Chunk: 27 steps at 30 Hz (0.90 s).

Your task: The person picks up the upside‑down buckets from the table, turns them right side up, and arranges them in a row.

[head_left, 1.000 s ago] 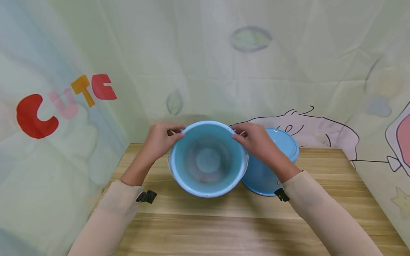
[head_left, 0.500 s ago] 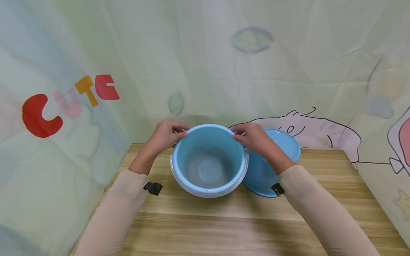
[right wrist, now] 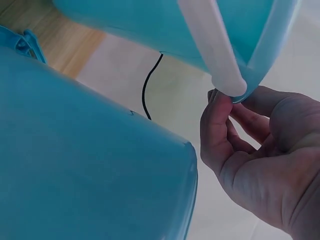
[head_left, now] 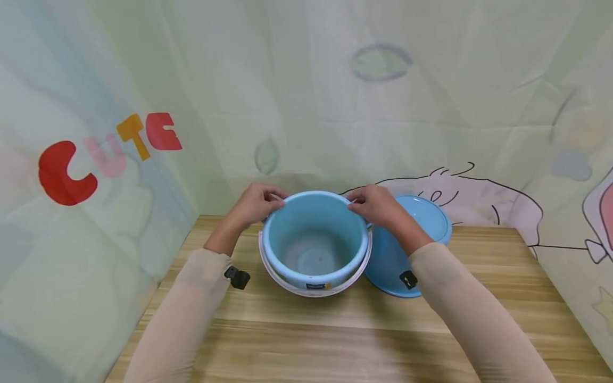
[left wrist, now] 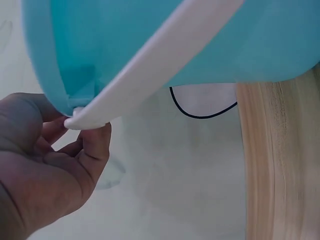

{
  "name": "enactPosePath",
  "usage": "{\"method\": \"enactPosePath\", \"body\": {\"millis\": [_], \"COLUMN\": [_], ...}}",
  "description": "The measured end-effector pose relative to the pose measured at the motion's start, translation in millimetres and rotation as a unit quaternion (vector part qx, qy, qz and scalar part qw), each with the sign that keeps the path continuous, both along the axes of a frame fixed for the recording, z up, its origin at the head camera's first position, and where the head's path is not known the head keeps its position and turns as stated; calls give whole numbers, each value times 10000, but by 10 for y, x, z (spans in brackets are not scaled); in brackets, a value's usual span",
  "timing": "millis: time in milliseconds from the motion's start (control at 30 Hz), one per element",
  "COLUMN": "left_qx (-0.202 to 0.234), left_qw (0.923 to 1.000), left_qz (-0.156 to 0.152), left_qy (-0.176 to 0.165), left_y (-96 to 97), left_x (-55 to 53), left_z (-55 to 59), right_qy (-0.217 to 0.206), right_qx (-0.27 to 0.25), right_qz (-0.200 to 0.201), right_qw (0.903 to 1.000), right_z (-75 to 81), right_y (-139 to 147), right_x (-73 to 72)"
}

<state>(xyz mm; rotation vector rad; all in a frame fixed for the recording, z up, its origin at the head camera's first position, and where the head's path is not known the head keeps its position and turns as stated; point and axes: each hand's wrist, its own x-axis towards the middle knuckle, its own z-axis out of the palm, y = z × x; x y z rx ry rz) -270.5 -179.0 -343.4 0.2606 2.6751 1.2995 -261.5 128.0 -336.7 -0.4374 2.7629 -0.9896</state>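
Observation:
A light blue bucket faces me with its mouth tilted toward the camera, and its inside shows bare. Its white handle hangs down around the front, below the rim. At the rim's left side my left hand pinches the edge between thumb and fingers, next to the handle's joint. My right hand grips the rim likewise on the right, by the other handle joint. Whether the bucket's base touches the table cannot be told.
Just right of the held bucket, a second blue bucket stands upside down on the wooden table, partly behind my right forearm. Printed cloth hangs at the back and sides.
The bucket has tipped more upright and shifted slightly right in view, so its front label now shows and the handle hangs lower. Both hands keep hold of the rim.

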Motion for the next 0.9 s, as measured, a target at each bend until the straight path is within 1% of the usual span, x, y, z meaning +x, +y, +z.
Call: {"method": "enactPosePath", "body": {"millis": [200,300,433,533,600,700,833,900], "left_qx": [60,87,158,149,114,-19,-117,-142], "left_qw": [9997,9994,9991,9990,9992,9998,9991,9988], "left_qz": [14,22,69,146,179,209,215,212], "left_qy": [-240,-321,-386,-392,-336,-70,333,414], "left_y": [-20,-18,3,16,17,16,26,28], "left_x": [-70,-83,-90,-95,-99,-101,-80,-52], "left_z": [-51,-79,-123,-146,-160,-187,-235,-252], "right_qy": [-145,-148,95,377,539,684,569,562], "right_qx": [-83,3,321,608,750,878,784,770], "right_qz": [49,45,94,114,80,-14,-212,-266], "right_qw": [9998,9999,9994,9974,9957,9938,9951,9951], "right_z": [-9,-34,-83,-104,-107,-107,-114,-112], "right_y": [-3,-16,-44,-72,-94,-134,-163,-162], "right_x": [-55,-74,-85,-86,-77,-45,10,30]}}
